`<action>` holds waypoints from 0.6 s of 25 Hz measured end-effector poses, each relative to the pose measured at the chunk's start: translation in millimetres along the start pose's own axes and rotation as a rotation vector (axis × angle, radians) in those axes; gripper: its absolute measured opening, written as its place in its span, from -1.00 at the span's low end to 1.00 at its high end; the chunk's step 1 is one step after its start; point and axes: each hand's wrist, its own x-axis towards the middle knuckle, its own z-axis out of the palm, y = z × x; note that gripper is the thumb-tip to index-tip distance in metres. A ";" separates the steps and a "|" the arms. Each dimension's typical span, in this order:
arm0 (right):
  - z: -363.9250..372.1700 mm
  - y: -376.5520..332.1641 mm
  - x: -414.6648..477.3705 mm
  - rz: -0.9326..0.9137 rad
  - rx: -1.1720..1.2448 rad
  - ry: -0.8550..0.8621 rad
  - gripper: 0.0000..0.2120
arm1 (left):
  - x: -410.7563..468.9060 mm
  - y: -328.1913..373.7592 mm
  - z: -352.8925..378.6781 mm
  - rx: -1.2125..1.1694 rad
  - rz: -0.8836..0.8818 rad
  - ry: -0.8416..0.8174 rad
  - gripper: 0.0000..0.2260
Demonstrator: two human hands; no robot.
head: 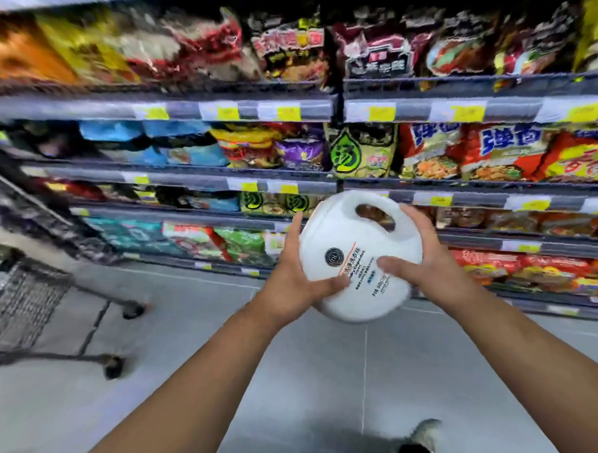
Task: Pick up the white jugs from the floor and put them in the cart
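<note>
Clasping a white jug (349,227) from either side, left-hand grip (293,284) and right-hand grip (426,262) were both curled round it, thumbs on the label (347,255). Jug hung tilted in mid-air above the grey floor (195,385), before noodle shelves (422,111). Wire cart (23,300) stood well apart, far left.

The grey tiled floor (193,350) carries a wire cart (23,300) at the left — its small black wheels (113,366) stand on the tiles — and a shoe (426,433) at the bottom edge. Behind, store shelves (285,112) hold rows of bright noodle packets (362,148).
</note>
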 end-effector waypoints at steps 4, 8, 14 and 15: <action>142.7 -8.2 33.0 0.003 -0.003 -0.177 -0.12 | -66.3 -20.7 -132.7 0.000 0.026 0.182 0.00; 268.4 -17.4 65.3 -0.007 -0.004 -0.311 -0.11 | -123.0 -37.6 -237.8 0.037 0.003 0.365 -0.12; 447.9 -27.5 126.4 -0.051 -0.068 -0.642 -0.20 | -177.3 -64.1 -371.6 -0.079 -0.043 0.657 -0.19; 471.8 -25.9 137.7 -0.060 -0.092 -0.680 -0.19 | -181.9 -68.6 -390.8 -0.081 -0.061 0.684 -0.16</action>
